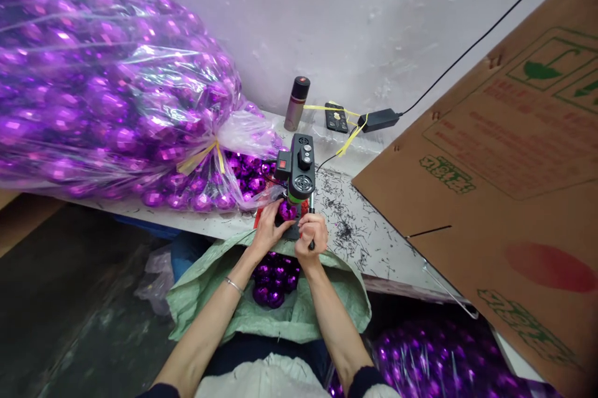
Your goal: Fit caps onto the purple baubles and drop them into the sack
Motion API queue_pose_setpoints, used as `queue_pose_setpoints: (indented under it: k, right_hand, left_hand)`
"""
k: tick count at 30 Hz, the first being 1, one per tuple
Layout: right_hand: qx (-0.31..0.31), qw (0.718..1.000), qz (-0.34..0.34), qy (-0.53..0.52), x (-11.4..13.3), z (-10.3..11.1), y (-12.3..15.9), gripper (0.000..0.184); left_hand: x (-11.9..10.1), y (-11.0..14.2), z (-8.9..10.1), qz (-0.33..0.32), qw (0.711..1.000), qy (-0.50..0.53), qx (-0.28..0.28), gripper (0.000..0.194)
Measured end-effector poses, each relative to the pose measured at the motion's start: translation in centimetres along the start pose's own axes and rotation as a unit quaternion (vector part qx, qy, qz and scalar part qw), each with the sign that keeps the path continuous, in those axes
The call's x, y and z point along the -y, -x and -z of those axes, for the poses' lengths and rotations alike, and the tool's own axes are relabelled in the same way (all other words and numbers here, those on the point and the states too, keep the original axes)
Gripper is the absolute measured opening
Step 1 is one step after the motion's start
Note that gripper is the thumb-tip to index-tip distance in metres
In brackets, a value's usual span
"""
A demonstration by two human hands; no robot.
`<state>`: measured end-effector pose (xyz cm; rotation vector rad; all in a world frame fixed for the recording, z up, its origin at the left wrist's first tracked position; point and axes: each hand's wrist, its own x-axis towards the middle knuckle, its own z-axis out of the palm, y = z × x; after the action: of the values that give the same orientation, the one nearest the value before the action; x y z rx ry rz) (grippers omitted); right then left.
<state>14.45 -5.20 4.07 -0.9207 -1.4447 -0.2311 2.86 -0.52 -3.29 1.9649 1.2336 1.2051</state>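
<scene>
A shiny purple bauble (286,210) sits under the head of a small black bench machine (303,164). My left hand (270,225) has its fingers and thumb around the bauble's near side. My right hand (312,235) is wrapped in a fist round the machine's lever handle (311,245), just right of the bauble. Below both hands, several more purple baubles (273,279) lie in an open green woven sack (200,298). Part of the machine's base is hidden behind my hands.
A big clear bag of purple baubles (116,93), tied with yellow ribbon, fills the left. Behind the machine stand a bottle (297,104), a phone (336,118) and a power adapter (379,119). Black clippings (346,230) litter the bench. A cardboard box (504,199) leans at right.
</scene>
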Motion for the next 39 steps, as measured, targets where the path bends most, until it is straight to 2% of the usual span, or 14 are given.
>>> queue_pose_setpoints:
  k: [6, 11, 14, 17, 19, 21, 23, 25, 29, 30, 32, 35, 37, 39]
  right_hand:
    - [0.016, 1.000, 0.014, 0.002, 0.7, 0.7, -1.7, 0.029]
    - [0.033, 0.996, -0.085, -0.001, 3.0, 1.5, -6.3, 0.031]
    - [0.045, 0.994, -0.095, -0.003, 3.5, 1.7, -7.4, 0.031]
    - [0.055, 0.996, -0.066, -0.002, 3.2, 1.8, -6.5, 0.030]
    - [0.058, 0.997, -0.053, 0.001, 3.0, 1.7, -5.6, 0.029]
    - [0.051, 0.997, -0.051, 0.001, 2.8, 1.6, -5.0, 0.029]
    - [0.041, 0.998, -0.054, -0.001, 2.8, 1.5, -4.7, 0.029]
    - [0.037, 0.998, -0.049, -0.004, 2.7, 1.4, -4.7, 0.029]
    - [0.056, 0.998, -0.039, -0.003, 2.6, 1.6, -4.8, 0.028]
    - [0.058, 0.998, -0.039, -0.003, 2.5, 1.6, -4.8, 0.027]
    - [0.054, 0.998, -0.038, -0.003, 2.4, 1.6, -4.7, 0.027]
    - [0.047, 0.998, -0.037, 0.000, 2.3, 1.6, -4.5, 0.026]
    - [0.052, 0.998, -0.035, 0.000, 2.2, 1.6, -4.4, 0.026]
    - [0.056, 0.998, -0.033, -0.002, 2.2, 1.7, -4.5, 0.027]
  left_hand:
    - [0.2, -0.2, -0.1, -0.005, 1.000, 0.003, -0.002, 0.056]
    - [-0.1, 0.4, 0.3, -0.009, 1.000, -0.013, -0.004, 0.062]
    - [-0.5, 3.0, 1.1, -0.085, 0.995, -0.054, -0.008, 0.066]
    - [-1.1, 5.8, 2.7, -0.169, 0.980, -0.104, 0.003, 0.080]
    - [-1.4, 6.1, 4.0, -0.189, 0.975, -0.120, -0.002, 0.080]
    - [-1.6, 4.4, 5.4, -0.193, 0.971, -0.134, -0.042, 0.060]
    - [-1.4, 0.9, 6.7, -0.173, 0.966, -0.170, -0.092, 0.046]
    - [-1.0, -3.3, 7.7, -0.100, 0.963, -0.234, -0.090, 0.044]
    - [-0.2, -9.4, 8.4, 0.031, 0.918, -0.370, 0.136, 0.045]
    - [-0.1, -10.1, 8.3, 0.041, 0.906, -0.382, 0.177, 0.046]
    - [0.0, -10.7, 8.0, 0.047, 0.895, -0.389, 0.212, 0.052]
    - [0.3, -10.3, 8.3, 0.043, 0.922, -0.345, 0.172, 0.058]
    - [0.5, -9.4, 9.1, 0.043, 0.966, -0.245, 0.075, 0.064]
    - [0.6, -7.8, 10.2, 0.057, 0.992, -0.106, -0.048, 0.070]
